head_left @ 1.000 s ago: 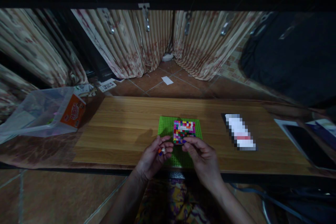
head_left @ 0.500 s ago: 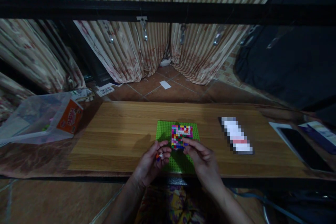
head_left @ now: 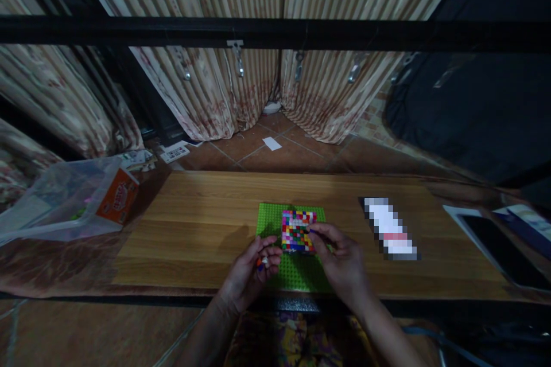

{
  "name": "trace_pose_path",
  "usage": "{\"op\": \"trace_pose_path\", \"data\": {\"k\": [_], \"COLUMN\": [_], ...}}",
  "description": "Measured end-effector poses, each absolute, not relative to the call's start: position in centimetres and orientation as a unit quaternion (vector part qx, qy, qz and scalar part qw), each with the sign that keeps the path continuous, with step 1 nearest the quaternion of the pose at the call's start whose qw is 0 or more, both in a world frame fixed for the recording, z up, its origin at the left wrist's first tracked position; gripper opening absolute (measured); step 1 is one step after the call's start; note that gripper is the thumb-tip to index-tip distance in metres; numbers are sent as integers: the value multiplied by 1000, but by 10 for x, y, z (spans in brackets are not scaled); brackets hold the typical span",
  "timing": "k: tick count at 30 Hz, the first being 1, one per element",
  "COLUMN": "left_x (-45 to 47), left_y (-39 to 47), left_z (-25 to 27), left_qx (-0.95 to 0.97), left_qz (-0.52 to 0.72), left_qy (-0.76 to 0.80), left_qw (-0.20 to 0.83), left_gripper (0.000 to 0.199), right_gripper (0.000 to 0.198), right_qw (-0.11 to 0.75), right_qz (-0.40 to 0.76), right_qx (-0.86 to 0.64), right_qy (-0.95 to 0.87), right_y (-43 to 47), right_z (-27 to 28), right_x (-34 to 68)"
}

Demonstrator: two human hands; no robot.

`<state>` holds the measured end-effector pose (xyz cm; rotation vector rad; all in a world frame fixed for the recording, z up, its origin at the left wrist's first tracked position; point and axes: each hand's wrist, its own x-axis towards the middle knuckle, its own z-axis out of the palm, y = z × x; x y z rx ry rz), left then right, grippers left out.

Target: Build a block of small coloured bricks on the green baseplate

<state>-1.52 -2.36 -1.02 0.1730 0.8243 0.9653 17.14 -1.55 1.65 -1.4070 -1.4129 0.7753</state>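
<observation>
A green studded baseplate (head_left: 267,215) lies on the wooden board, and a square patch of small multicoloured bricks (head_left: 297,229) covers part of it. My left hand (head_left: 252,266), palm up with fingers curled, cups a few loose toy bricks (head_left: 262,263) in white, orange and blue beside the plate's left edge. Over the right side of the patch, my right hand (head_left: 340,258) pinches a tiny dark blue brick (head_left: 311,231) between thumb and forefinger. Its fingertips hide some of the patch's right edge; I cannot tell whether the pinched brick touches the bricks below.
The wooden board (head_left: 193,229) has a phone (head_left: 391,228) with a blurred-out screen on its right. Farther right lies a dark tablet-like slab (head_left: 503,246). A clear plastic bin (head_left: 64,195) with an orange label stands left. Striped curtains (head_left: 224,86) hang behind a black bar (head_left: 275,33).
My right hand has moved slightly to the right and up along the patch, uncovering more of its lower bricks. The left hand keeps its cupped pose. The whole view has shifted slightly.
</observation>
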Motion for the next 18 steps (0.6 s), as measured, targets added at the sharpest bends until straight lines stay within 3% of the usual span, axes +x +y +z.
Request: {"op": "trace_pose_path", "data": {"k": [4, 10, 18], "left_x": [-14, -14, -14], "left_y": [-24, -25, -26], "left_z": [-9, -9, -8], "left_qx": [80, 78, 71], "left_qz": [452, 456, 452], "left_qy": [400, 395, 391], "left_qw": [793, 794, 798], "left_gripper": [33, 34, 34], "right_gripper": [18, 15, 13], "right_qw": [441, 454, 447], "right_qz": [238, 161, 162], "right_qx": [-585, -538, -549], "right_qy": [-638, -692, -687], "right_y": [-4, 9, 16], "right_z": [20, 21, 17], "right_x": [171, 162, 156]}}
